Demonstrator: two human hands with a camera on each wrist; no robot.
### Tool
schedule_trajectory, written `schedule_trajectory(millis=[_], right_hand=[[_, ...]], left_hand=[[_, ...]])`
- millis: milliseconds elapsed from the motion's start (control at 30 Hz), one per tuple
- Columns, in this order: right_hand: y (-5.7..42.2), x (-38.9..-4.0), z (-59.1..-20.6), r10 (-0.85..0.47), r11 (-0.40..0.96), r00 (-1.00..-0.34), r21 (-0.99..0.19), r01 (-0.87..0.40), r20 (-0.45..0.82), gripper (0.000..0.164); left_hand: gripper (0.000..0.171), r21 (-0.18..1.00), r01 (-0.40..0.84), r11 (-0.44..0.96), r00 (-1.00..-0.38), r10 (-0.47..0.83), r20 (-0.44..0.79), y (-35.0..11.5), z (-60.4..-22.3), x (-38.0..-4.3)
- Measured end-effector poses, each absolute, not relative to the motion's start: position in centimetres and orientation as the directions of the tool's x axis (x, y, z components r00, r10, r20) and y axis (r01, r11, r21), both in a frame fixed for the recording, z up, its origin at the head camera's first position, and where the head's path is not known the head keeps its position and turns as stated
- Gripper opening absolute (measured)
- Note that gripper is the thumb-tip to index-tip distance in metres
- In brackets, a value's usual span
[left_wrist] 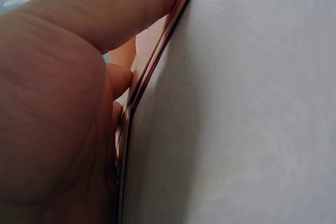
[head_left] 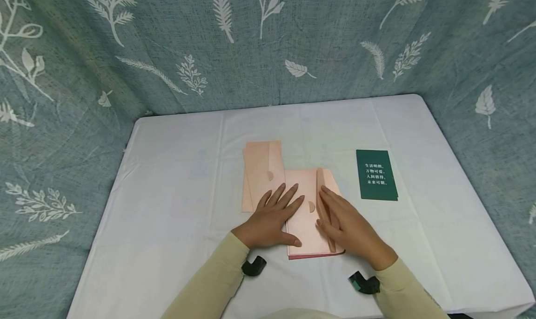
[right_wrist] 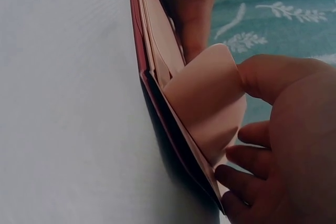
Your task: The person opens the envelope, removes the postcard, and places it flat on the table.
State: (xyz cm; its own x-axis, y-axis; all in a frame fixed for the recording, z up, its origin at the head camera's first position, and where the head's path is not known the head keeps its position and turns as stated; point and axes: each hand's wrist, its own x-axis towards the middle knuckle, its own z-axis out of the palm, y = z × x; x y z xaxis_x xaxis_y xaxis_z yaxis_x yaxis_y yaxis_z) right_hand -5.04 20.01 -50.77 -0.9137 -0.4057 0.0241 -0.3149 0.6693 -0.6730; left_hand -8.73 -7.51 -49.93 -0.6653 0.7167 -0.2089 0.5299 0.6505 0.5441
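A pale pink paper envelope (head_left: pixel 302 230) lies on top of a thin stack in front of me, with a darker red edge showing beneath it. Its long narrow flap (head_left: pixel 321 202) stands raised along the right side; a small half-round cutout is visible near it. My left hand (head_left: pixel 268 221) rests on the envelope's left part, fingers spread. With its thumb and fingertips, my right hand (head_left: pixel 356 226) touches the raised flap from the right. In the right wrist view the flap (right_wrist: pixel 207 95) tilts up from the envelope, the thumb at its edge and the other fingers lower down.
Two more pink envelopes (head_left: pixel 259 160) overlap each other behind the left hand. Green cards (head_left: pixel 377 188) with white writing lie to the right. A white cloth (head_left: pixel 176 179) covers the table, and a teal leaf-patterned curtain (head_left: pixel 251 67) hangs around it.
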Motion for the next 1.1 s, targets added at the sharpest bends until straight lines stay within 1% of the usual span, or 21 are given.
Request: schedule_trajectory(millis=[467, 767, 900, 1100], right_hand=[[20.5, -5.2, -50.7, -0.379, 0.631, -0.924, -0.714, -0.303, 0.058, 0.070], [20.9, -5.1, -50.7, -0.376, 0.626, -0.923, -0.711, -0.319, 0.083, 0.064], [21.0, -5.1, -50.6, -0.343, 0.639, -0.935, -0.708, -0.301, 0.088, 0.063], [21.2, -5.2, -50.6, -0.278, 0.679, -0.951, -0.674, -0.292, 0.132, 0.057]], left_hand=[[0.115, 0.537, 0.532, 0.654, -0.662, 0.717, -0.217, -7.6, -50.1, -8.7], [0.115, 0.539, 0.538, 0.648, -0.659, 0.722, -0.210, -7.7, -50.1, -8.8], [0.115, 0.535, 0.541, 0.649, -0.659, 0.722, -0.209, -7.7, -50.2, -8.8], [0.116, 0.525, 0.543, 0.655, -0.663, 0.718, -0.211, -7.6, -50.3, -8.8]])
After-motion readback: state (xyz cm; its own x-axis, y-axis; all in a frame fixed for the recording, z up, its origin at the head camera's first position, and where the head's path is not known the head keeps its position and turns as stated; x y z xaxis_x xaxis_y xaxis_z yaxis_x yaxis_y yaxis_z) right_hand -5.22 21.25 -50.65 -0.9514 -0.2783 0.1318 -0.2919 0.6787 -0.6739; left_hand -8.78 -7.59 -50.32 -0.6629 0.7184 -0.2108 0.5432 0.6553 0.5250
